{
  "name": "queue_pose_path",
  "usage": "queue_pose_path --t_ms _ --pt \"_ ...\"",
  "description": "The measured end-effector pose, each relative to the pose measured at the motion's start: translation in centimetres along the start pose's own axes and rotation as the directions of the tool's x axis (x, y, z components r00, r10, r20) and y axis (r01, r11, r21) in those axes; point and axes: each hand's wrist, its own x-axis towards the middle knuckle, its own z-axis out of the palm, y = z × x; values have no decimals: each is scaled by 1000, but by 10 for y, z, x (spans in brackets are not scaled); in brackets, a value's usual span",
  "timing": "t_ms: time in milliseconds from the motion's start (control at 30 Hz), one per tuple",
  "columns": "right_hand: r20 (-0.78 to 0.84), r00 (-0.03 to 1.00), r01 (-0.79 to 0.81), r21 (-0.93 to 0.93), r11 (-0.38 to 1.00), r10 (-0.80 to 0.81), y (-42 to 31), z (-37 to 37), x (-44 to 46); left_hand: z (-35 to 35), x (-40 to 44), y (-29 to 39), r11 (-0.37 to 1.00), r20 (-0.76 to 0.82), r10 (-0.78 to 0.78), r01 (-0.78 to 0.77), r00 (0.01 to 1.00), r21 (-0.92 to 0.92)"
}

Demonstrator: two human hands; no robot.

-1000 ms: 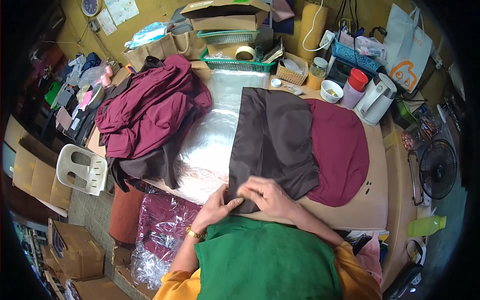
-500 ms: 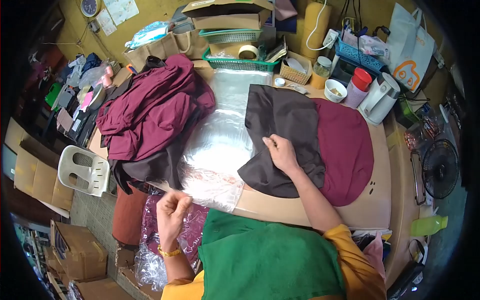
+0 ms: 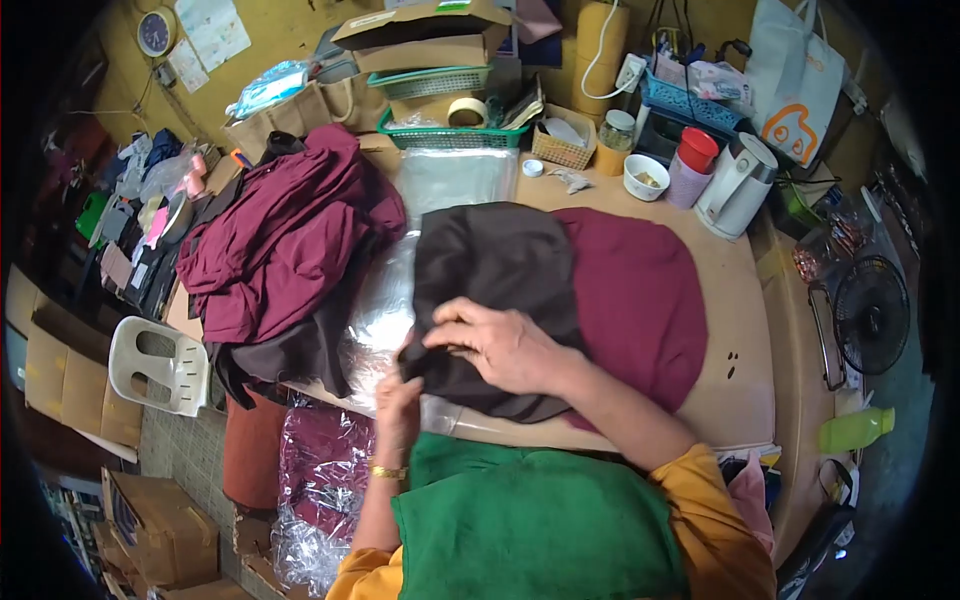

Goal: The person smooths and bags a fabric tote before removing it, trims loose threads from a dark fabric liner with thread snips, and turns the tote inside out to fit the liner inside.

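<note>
A folded garment, part dark brown (image 3: 500, 255) and part maroon (image 3: 640, 300), lies on the table in front of me, its left edge over the clear plastic bags. My left hand (image 3: 398, 408) is closed on the near left corner of the dark part. Over the dark cloth, close to that corner, my right hand (image 3: 500, 348) has its fingers bent and apart. The tips of those fingers are slightly blurred. Clear plastic bags (image 3: 458, 175) form a flat stack that runs beneath the garment's left side.
To the left is a heap of maroon and dark garments (image 3: 290, 230). Along the back stand green baskets (image 3: 450, 138), a jar (image 3: 615, 140), a white bowl (image 3: 645, 178) and a kettle (image 3: 738, 190). Below the table's front edge sits a plastic-wrapped maroon bundle (image 3: 325, 470).
The dark end of the garment has shifted left over the plastic bags. My left hand has risen from the table edge to take its corner. My right hand has moved left across the cloth.
</note>
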Motion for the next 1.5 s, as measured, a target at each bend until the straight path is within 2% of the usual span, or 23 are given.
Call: queue_pose_path --t_ms 67,100,167,267,333,367,400,467,533,600,700,767,800,867,933,967,1033,1067,1133,1233,1267,1400,1500 --pt "-21 989 147 -65 987 -149 2 -17 17 12 -4 38 997 1 -70 70 998 -36" --pt "-25 973 227 -46 973 -228 15 -13 29 -31 15 20 970 345 61 26 937 -244" --pt "-36 982 185 66 980 -183 44 -13 57 -102 56 24 898 590 287 2 755 -440" --pt "-308 937 -132 131 983 166 117 -12 82 -37 45 101 863 242 232 -84 942 -498" --pt "-137 855 -233 762 605 501 88 -40 78 16 26 110 990 558 138 -124 819 -62" --pt "-133 857 -234 762 604 499 84 -48 72 42 21 109 921 719 91 -333 688 202" --pt "-33 927 -165 857 487 373 83 -51 63 66 21 84 942 823 -116 -202 556 269" --pt "5 980 -137 746 652 200 75 -41 45 82 22 15 894 908 -320 -231 272 385" --pt "61 995 -94 494 864 73 73 -34 27 80 8 -40 739 851 -488 -427 192 520" --pt "-34 905 -370 429 824 424 87 -39 1 67 -12 -67 727 875 -456 -499 162 472" --pt "-333 742 -424 439 792 582 129 -53 -24 58 -20 -96 819 889 -452 -362 72 445" --pt "-168 851 -383 449 807 498 101 -50 -37 59 -21 -102 812 877 -481 -365 25 456" --pt "-79 971 -205 218 954 226 83 -41 -42 63 -23 -98 813 876 -482 -357 31 460" --pt "183 982 -49 -18 999 52 63 -12 -48 70 -20 -90 745 850 -522 -445 76 497" --pt "237 927 -191 -365 911 289 78 10 -55 65 -21 -94 763 844 -530 -386 84 518" --pt "-8 961 -269 -264 926 276 96 5 -57 63 -23 -95 747 857 -510 -452 80 487" --pt "-534 761 -451 -27 892 368 140 -29 -55 61 -24 -98 690 867 -496 -582 55 431" --pt "-634 497 -677 144 722 592 176 -55 -63 60 -25 -98 692 869 -492 -583 50 426" --pt "-872 313 -592 130 795 375 204 -96 -90 59 -25 -98 689 868 -489 -575 80 441" --pt "-907 215 -424 247 871 362 195 -105 -102 60 -24 -97 683 865 -497 -586 65 437" --pt "-909 212 -426 244 871 358 190 -102 -105 60 -23 -98 685 867 -495 -587 60 432" --pt "-705 577 -291 294 910 412 108 -79 -86 59 -23 -101 684 861 -507 -588 44 432" --pt "-503 732 -405 221 887 460 106 -53 -76 60 -21 -101 677 852 -523 -592 31 437"
